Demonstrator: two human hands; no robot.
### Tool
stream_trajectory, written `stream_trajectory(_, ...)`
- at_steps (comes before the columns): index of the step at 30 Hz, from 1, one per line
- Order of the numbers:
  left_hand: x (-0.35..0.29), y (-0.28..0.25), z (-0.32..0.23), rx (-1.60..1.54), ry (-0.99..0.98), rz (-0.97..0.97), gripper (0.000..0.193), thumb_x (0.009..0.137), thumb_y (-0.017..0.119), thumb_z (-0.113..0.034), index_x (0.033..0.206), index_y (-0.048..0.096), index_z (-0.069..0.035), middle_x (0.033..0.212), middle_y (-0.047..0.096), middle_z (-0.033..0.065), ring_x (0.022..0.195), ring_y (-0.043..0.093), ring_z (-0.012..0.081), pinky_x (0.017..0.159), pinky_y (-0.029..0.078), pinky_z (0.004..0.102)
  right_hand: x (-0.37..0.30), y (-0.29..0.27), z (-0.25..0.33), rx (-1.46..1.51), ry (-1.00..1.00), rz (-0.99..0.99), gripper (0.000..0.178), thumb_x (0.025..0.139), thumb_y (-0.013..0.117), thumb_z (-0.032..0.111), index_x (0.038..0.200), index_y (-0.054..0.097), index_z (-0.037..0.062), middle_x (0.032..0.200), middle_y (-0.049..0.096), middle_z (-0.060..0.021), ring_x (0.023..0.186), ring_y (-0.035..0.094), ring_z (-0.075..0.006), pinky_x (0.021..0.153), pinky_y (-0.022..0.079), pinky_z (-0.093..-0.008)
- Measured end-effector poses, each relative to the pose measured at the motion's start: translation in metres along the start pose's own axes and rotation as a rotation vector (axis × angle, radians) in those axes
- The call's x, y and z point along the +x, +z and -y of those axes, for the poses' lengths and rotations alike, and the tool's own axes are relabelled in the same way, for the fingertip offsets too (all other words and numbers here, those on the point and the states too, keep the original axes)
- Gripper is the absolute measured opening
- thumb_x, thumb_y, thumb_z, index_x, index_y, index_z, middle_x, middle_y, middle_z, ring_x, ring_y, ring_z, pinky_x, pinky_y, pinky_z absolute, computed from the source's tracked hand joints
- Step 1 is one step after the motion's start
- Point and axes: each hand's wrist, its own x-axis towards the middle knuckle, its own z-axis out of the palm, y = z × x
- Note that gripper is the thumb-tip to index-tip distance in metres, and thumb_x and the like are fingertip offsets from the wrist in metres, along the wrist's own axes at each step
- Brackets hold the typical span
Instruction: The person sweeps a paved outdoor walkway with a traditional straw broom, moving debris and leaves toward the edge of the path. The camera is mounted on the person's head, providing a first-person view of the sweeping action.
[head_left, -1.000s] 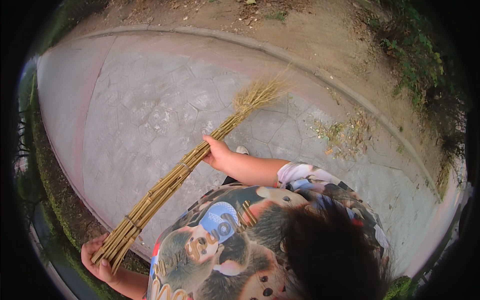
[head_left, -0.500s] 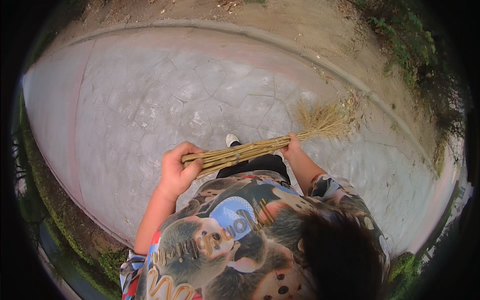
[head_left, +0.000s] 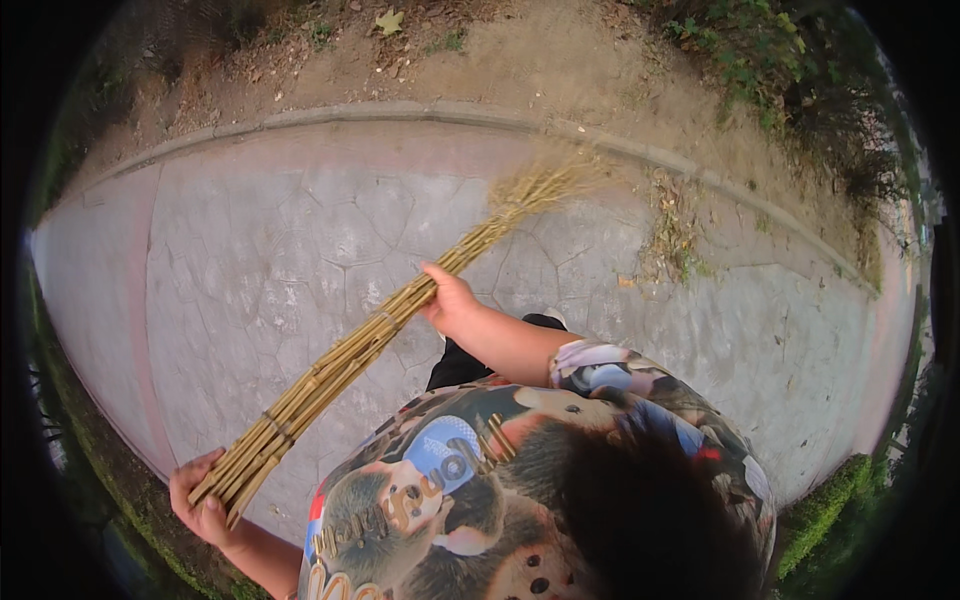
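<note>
A long broom [head_left: 335, 370] of bundled bamboo-like sticks runs diagonally across the pavement, bound at several places. My left hand [head_left: 205, 497] is wrapped round its thick butt end at the lower left. Farther up the handle, past the middle, my right hand [head_left: 446, 300] grips it with the forearm reaching in from the right. The brushy, splayed tip points to the upper right, near the curb, and looks blurred. Whether the bristles touch the ground I cannot tell.
Grey stone-patterned pavement [head_left: 270, 230] lies under me. A low curb [head_left: 440, 112] borders bare dirt at the far side. Dry leaves and litter [head_left: 672, 235] lie on the right by the curb. Shrubs [head_left: 790, 70] grow at the upper right, and a hedge [head_left: 825, 520] stands lower right.
The broom has swung from nearly level to a steep diagonal. Its bristles went up and left, its butt end down and left. Both hands still hold it.
</note>
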Motion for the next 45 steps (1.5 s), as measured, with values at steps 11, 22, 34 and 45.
stream_trajectory(11, -0.022, 0.253, -0.085, 0.343, -0.004, -0.033, 0.044, 0.088, 0.062, -0.033, 0.098, 0.062, 0.010, 0.096, 0.070, 0.0219, 0.087, 0.067, 0.0276, 0.082, 0.051, 0.0351, 0.090, -0.023, 0.108, -0.389, 0.120, -0.010, 0.023, 0.089, 0.065, 0.022, 0.097, 0.055, 0.0037, 0.087, 0.060, -0.0086, 0.078, 0.065, -0.0243, 0.070, 0.060, -0.0444)
stream_trajectory(22, 0.005, 0.589, -0.145, -0.013, 0.302, 0.631, 0.022, 0.073, 0.068, -0.014, 0.090, 0.069, -0.001, 0.077, 0.067, 0.0151, 0.064, 0.067, 0.0301, 0.059, 0.054, 0.0347, -0.066, -0.380, 0.476, 0.062, -0.285, -0.375, 0.018, 0.090, 0.062, 0.022, 0.092, 0.054, 0.0056, 0.084, 0.059, -0.0080, 0.075, 0.063, -0.0259, 0.070, 0.057, -0.0458)
stream_trajectory(34, -0.090, 0.608, -0.151, -0.196, 0.175, 0.574, 0.021, 0.078, 0.065, -0.015, 0.089, 0.067, 0.003, 0.087, 0.072, 0.0165, 0.074, 0.071, 0.0270, 0.071, 0.056, 0.0334, -0.196, -0.455, 0.519, 0.183, -0.457, -0.355, 0.021, 0.092, 0.058, 0.018, 0.106, 0.052, 0.0034, 0.104, 0.059, -0.0103, 0.097, 0.062, -0.0281, 0.088, 0.054, -0.0483)
stream_trajectory(45, -0.509, 0.384, -0.202, 0.095, 0.097, -0.163, 0.041, 0.084, 0.070, -0.039, 0.087, 0.062, 0.002, 0.081, 0.068, 0.0194, 0.078, 0.070, 0.0320, 0.071, 0.054, 0.0372, -0.301, -0.501, 0.248, -0.298, 0.133, -0.034, 0.026, 0.090, 0.068, 0.024, 0.101, 0.054, 0.0051, 0.098, 0.062, -0.0095, 0.094, 0.064, -0.0278, 0.089, 0.055, -0.0459)
